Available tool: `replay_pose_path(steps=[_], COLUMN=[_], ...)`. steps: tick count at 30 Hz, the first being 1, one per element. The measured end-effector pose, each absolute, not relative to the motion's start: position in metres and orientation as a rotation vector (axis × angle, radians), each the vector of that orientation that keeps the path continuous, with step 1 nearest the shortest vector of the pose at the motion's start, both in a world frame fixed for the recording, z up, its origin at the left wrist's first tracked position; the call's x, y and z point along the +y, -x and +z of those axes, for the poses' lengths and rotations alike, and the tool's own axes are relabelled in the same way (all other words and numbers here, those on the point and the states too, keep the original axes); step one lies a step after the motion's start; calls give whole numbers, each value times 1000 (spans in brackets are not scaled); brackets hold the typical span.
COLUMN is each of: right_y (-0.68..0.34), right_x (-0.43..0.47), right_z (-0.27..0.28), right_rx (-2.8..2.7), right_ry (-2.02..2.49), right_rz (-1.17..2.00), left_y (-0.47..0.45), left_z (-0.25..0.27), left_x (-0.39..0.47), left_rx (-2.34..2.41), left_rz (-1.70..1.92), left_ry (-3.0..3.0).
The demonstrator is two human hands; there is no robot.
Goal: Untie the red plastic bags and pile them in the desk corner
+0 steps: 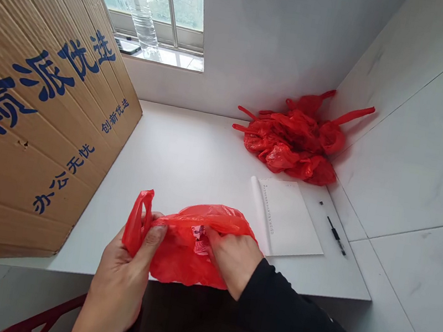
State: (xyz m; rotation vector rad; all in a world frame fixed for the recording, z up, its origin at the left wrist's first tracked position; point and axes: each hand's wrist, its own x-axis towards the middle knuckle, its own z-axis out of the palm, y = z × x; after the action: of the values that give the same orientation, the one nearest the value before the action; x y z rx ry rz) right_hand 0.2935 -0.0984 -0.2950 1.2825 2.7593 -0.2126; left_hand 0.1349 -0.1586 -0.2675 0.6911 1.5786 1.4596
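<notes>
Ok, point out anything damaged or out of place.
The box has a small torn-looking mark marring its printed side. A small black piece, perhaps a cap, lies loose, apart from the pen.

a white table (181, 154) reaches to the far wall and the tiled wall on the right. a large cardboard box (62, 135) with blue lettering takes up its left side. a heap of crumpled red plastic bags (292, 143) lies in the far right corner. nearer, on the right, lies a white notebook (293, 216), with a black pen (336, 236) and a small black piece (321, 203) to its right.
</notes>
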Motion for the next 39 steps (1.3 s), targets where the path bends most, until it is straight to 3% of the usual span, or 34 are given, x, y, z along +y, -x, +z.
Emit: replay_pose_path(steps=[13, 17, 22, 30, 39], right_y=[-293, -293, -296, -288, -278], right_x=[-94, -99, -103, -98, -105], right_z=[-303, -293, -293, -301, -315], right_rx=[2884, 2883, 3089, 2790, 2876], right_ry=[-1559, -1690, -1385, -1350, -1333], right_rz=[-152, -309, -526, -342, -221], left_y=[-140, -141, -141, -145, -150], left_z=[-275, -274, -269, -267, -266], left_x=[-157, -158, -158, -163, -162], left_rx=[1391, 1391, 1490, 1468, 1399], left_rz=[1528, 1581, 1649, 1625, 1675], left_ry=[-303, -302, -190, -219, -184])
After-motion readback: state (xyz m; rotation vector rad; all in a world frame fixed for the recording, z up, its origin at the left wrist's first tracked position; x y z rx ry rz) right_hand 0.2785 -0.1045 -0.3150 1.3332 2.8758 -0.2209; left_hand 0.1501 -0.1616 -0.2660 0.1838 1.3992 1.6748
